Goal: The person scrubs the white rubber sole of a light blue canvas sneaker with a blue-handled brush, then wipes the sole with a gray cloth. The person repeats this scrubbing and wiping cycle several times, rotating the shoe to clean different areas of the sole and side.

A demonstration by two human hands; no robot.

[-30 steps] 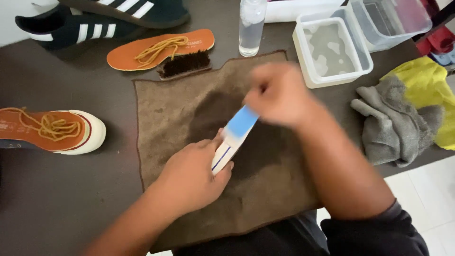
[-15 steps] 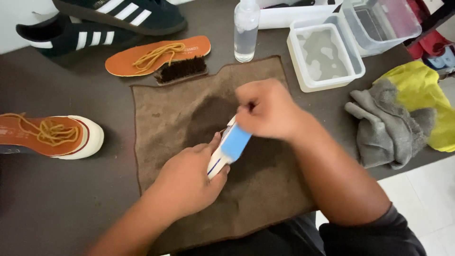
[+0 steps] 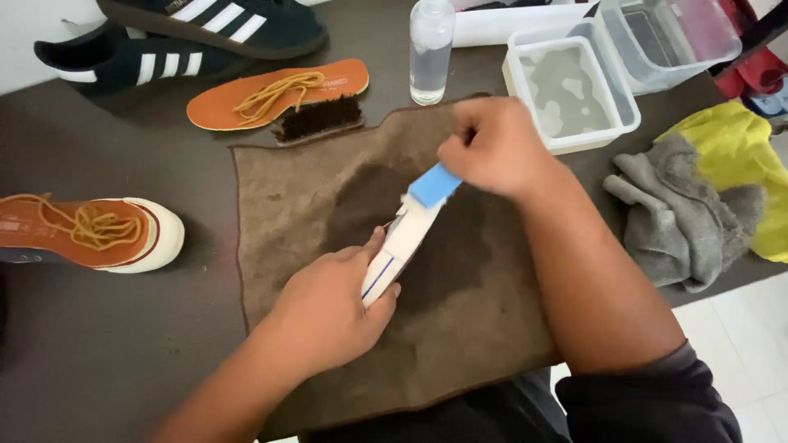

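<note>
1. My left hand (image 3: 328,308) is closed around a white shoe (image 3: 392,250), pinning it on its side over the dark wet patch in the middle of the brown towel (image 3: 287,213); only the pale sole edge with a thin blue line shows past my fingers.
2. My right hand (image 3: 492,148) is curled tight on a blue sponge block (image 3: 433,184), which presses against the far end of that sole edge.
3. The towel's far edge runs just beside a dark bristle brush (image 3: 318,117) and a clear spray bottle (image 3: 430,49); its right edge leaves a strip of bare dark table (image 3: 107,328) before a crumpled grey cloth (image 3: 681,221) and a yellow cloth (image 3: 739,156) at the table's corner, where pale floor tiles begin.
4. The widest open room lies to my left, between the towel and a second shoe (image 3: 98,230), white-toed, with an orange lining and loose tan laces.
5. Textures: towel nappy, table matt, sole smooth; a white plastic tub (image 3: 570,86) holds cloudy water, a clear tub (image 3: 673,37) beside it.
6. An orange insole (image 3: 271,90) with a coiled lace lies touching the brush; behind it stand two dark sneakers (image 3: 189,37) with white stripes.
</note>
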